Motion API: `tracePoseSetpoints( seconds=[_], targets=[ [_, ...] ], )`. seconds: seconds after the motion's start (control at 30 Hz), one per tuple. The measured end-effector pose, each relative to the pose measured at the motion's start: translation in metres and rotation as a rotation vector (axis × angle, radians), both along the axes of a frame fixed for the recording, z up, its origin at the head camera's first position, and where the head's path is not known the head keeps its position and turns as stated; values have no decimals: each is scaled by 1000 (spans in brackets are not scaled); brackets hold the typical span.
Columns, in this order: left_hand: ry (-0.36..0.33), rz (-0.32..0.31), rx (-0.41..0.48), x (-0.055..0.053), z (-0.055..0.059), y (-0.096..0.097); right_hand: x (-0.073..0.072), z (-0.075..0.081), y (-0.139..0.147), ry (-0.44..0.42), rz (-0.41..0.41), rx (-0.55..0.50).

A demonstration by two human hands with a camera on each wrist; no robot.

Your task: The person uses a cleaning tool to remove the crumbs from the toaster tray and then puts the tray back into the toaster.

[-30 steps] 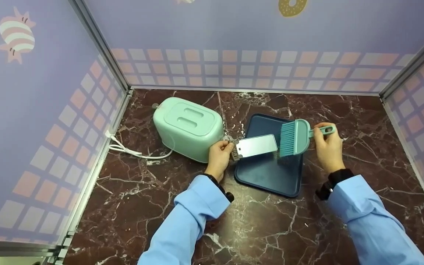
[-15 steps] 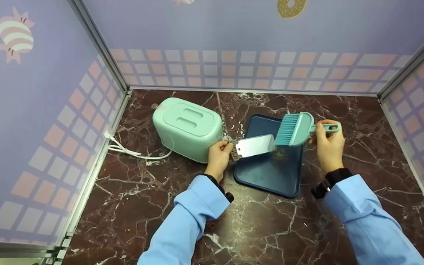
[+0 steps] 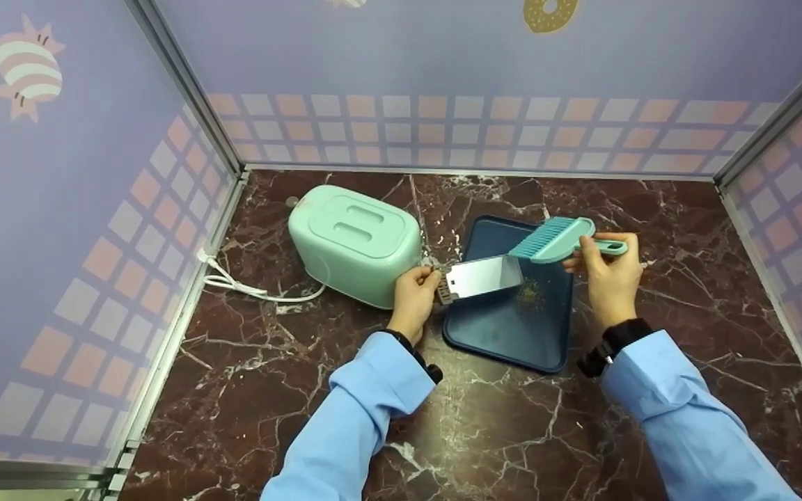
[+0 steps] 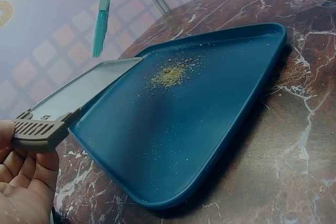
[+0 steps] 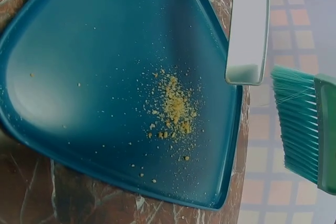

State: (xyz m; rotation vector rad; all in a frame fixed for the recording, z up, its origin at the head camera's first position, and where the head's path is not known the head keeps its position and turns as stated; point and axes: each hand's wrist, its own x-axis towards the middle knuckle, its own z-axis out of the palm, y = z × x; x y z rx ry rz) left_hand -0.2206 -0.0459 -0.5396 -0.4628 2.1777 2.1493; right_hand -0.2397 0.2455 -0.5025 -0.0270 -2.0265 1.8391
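My left hand [image 3: 415,296] pinches the slotted grey-brown handle of a flat metal crumb tray [image 3: 484,276], which reaches over a dark blue serving tray [image 3: 505,337]. Its far end tilts down towards the blue surface in the left wrist view. A small teal hand brush [image 3: 554,240] is in my right hand [image 3: 613,282], gripped by the handle. The bristles [image 5: 296,121] point left, close to the crumb tray's far corner in the head view. Yellowish crumbs [image 4: 170,75] lie in a loose pile on the blue tray, with specks scattered around.
A mint-green toaster [image 3: 366,243] stands left of the blue tray, right beside my left hand. Its white cord [image 3: 255,289] lies bundled near the left wall. Patterned panels [image 3: 470,132] enclose the marble tabletop [image 3: 303,390] at back and sides.
The brush has gone up and back from the crumb tray's end, then turned and shifted left to its far corner. The crumb pile has come into full view. My left hand stays put.
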Motion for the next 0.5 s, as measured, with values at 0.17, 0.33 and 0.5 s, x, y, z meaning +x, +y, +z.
tracePoseSetpoints(
  seconds=[0.17,0.33,0.5],
  targets=[
    [-1,-4,-17,1,1,-1,-2,-3,-3,-5,-2,9],
    [0,-22,-12,2,-1,-2,-2,-7,-4,-26,-10,54],
    [1,-29,5,1,-1,-3,1,-7,-1,-53,-38,127]
  ],
)
